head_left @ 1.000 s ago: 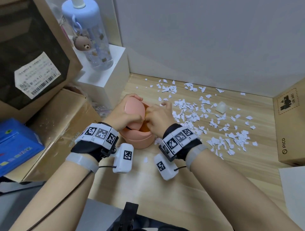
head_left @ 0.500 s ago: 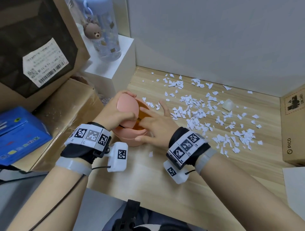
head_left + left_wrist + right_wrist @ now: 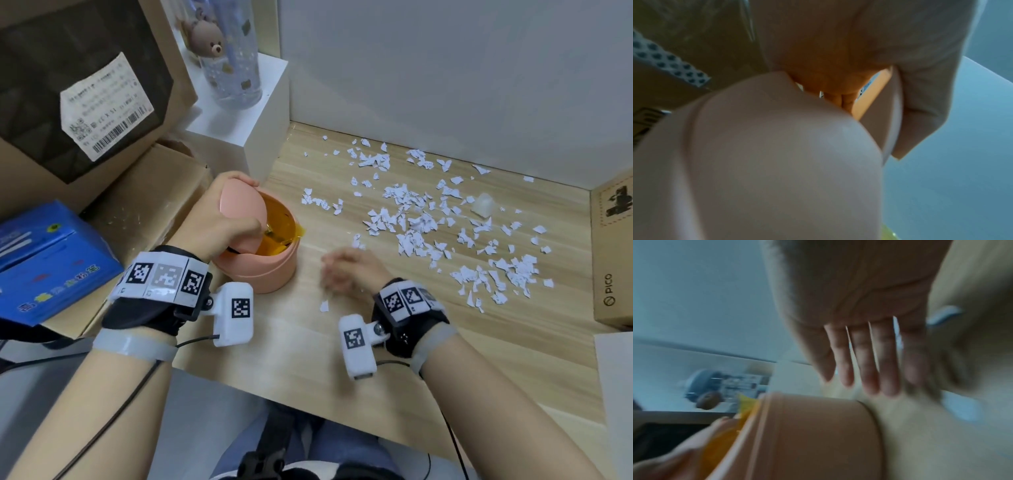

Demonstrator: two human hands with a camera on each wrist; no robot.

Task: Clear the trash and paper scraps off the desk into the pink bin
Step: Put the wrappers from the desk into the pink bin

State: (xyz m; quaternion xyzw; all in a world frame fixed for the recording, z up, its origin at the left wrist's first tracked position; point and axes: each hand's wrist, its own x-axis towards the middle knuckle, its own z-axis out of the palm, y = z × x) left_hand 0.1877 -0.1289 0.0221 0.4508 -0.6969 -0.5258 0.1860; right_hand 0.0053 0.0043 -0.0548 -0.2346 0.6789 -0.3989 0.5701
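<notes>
Fingers (image 3: 246, 181) of the left hand (image 3: 215, 222) curl over the tilted swing lid (image 3: 239, 212) of the pink bin (image 3: 274, 270), holding it tipped so the orange liner (image 3: 279, 224) shows in the mouth. That bin stands on the wooden worktop (image 3: 291, 342), directly under those fingers and just left of the right hand (image 3: 349, 270). In the right wrist view that hand's fingers (image 3: 865, 363) are straight and slightly spread, holding nothing, blurred, beside the bin wall (image 3: 813, 434). White paper scraps (image 3: 418, 226) lie scattered beyond and to the right of the right fingertips, a few single bits (image 3: 323, 305) just beside the wrist. A small crumpled translucent wad (image 3: 483, 205) sits among the far scraps. Left of the left hand are a cardboard box (image 3: 137, 205) and a blue carton (image 3: 44, 260).
</notes>
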